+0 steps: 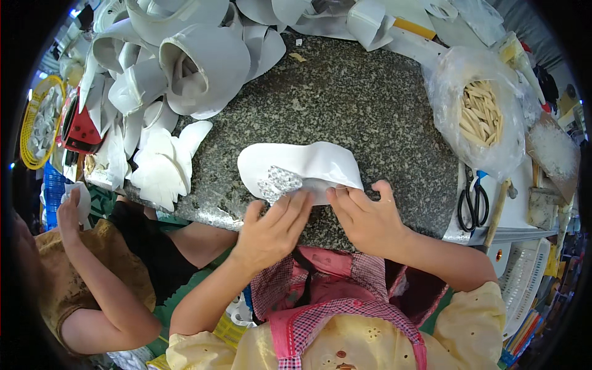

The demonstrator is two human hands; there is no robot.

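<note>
On the speckled stone tabletop in front of me lies a white shoe upper [265, 159], smooth and curved, with a silvery glittering patch [280, 180] on its near left part. My left hand [274, 225] has its fingers bent together on the near edge, just below that patch. Close beside it, my right hand [369, 219] presses its fingertips on the same edge, with the thumb raised on the right. Both hands grip the upper; the fingers hide part of its near side. Left of it rests a fanned stack of flat white pieces [163, 166].
Many curved white uppers [206, 68] are heaped at the far left. On the right are a plastic bag of pale wooden sticks [481, 114], black-handled scissors [473, 200] and a brush [542, 206]. A co-worker [98, 271] sits at my left, holding a white piece.
</note>
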